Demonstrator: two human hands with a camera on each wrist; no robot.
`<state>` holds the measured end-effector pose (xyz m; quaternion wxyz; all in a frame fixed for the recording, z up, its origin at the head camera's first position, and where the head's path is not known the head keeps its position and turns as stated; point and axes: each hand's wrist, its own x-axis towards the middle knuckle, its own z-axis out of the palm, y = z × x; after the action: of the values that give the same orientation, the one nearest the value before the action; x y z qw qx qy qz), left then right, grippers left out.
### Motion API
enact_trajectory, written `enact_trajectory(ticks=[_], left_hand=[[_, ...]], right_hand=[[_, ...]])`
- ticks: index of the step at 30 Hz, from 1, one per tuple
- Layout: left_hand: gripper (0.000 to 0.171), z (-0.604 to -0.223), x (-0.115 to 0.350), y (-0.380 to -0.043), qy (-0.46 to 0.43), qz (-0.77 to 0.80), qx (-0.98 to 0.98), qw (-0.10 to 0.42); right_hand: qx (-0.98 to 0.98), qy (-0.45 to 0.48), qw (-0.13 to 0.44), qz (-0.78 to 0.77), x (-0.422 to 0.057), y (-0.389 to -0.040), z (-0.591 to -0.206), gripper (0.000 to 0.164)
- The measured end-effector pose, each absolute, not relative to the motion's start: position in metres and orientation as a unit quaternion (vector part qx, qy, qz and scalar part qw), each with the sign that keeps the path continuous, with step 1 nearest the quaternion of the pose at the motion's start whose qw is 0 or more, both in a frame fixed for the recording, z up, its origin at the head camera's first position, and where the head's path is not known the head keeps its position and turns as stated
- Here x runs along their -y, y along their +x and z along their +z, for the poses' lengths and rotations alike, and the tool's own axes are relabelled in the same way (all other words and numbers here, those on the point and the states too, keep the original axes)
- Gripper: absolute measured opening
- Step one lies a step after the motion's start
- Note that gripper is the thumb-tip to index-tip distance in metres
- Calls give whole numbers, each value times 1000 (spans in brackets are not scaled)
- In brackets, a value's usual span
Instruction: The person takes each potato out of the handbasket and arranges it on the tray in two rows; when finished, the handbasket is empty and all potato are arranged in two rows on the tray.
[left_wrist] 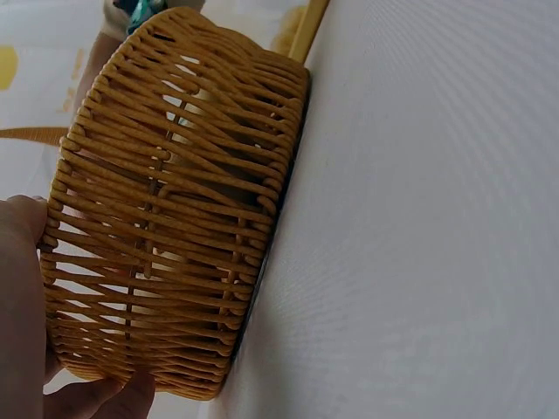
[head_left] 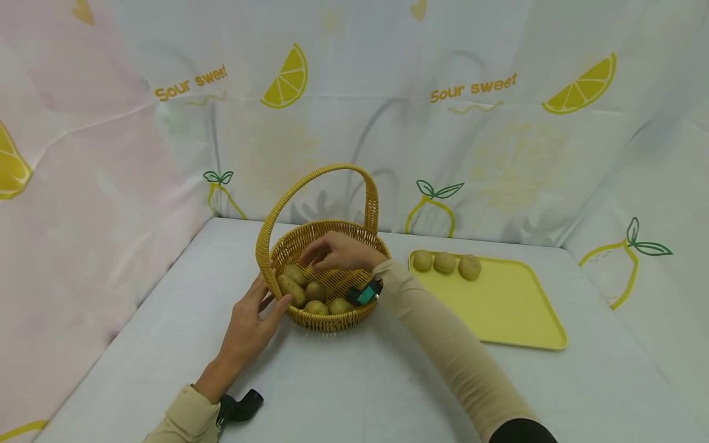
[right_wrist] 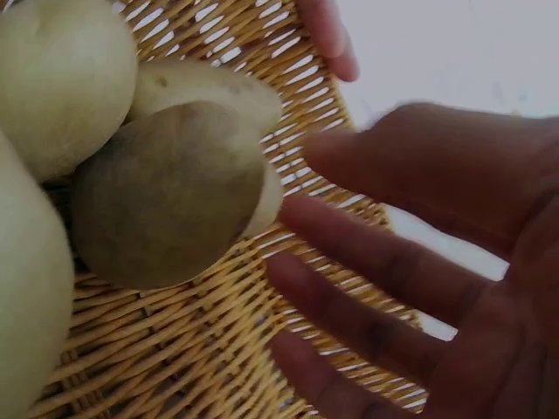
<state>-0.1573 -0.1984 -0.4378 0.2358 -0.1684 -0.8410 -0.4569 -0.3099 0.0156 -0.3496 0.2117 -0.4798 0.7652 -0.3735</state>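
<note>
Hovering inside the wicker basket (head_left: 327,323), the right hand (head_left: 344,253) has its fingers (right_wrist: 393,257) loosely spread near potatoes (head_left: 316,291) gathered toward the front left. The left hand (head_left: 248,326) grips the basket's left rim. The basket stands on the tabletop (head_left: 343,381); to its right, a yellow tray (head_left: 509,301) carries three potatoes (head_left: 445,263) along the far edge.

A smooth white table (head_left: 343,387) carries two things directly on its surface. A round woven wicker basket (head_left: 331,324) with a tall arched handle stands upright toward the back, left of the other piece. Just beside it, to the right and not touching, a yellow rectangular tray (head_left: 498,301) with rounded corners and a low raised rim lies flat, set slightly askew.
</note>
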Motion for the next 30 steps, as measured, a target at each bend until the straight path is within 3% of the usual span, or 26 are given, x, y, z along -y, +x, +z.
enact_trajectory(ticks=[15,23,30], left_hand=[[66,-438,198,-159,-170,-453,843,235],[65,-437,199,-157,-163,-449,845,240],[64,-437,198,-157,-165,-456,842,237]], right_hand=[[-769,-438,349,-309,-18,-312,-370,23],[-805,-443,263,-293,-22,-311,-375,40],[-828,-437,224,-271,-23,-310,-380,47]])
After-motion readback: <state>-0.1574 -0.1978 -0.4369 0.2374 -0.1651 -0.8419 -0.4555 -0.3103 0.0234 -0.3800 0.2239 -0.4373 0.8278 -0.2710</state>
